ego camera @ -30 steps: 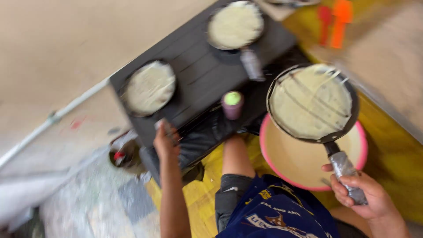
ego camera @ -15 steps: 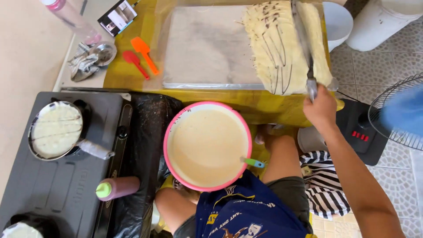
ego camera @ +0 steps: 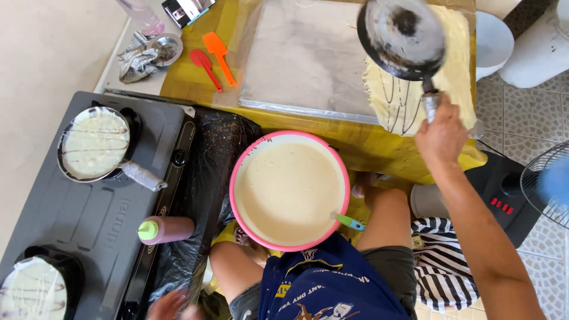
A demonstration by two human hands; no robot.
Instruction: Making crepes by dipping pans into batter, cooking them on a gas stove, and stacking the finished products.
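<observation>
Pale floor runs along the left, where a grey two-burner stove [ego camera: 89,219] carries a round pan of batter [ego camera: 95,144] and a squeeze bottle [ego camera: 166,229]; the left hand [ego camera: 169,306] blurs at the frame's bottom edge, its grip unreadable. Mid-scene sits a pink-rimmed bowl of cream batter [ego camera: 288,191] before a yellow tabletop [ego camera: 332,127] with a shiny metal sheet [ego camera: 308,59]. The right hand [ego camera: 441,133] is clamped on the handle of a blackened frying pan [ego camera: 405,38], upturned over lined crepes [ego camera: 456,71].
</observation>
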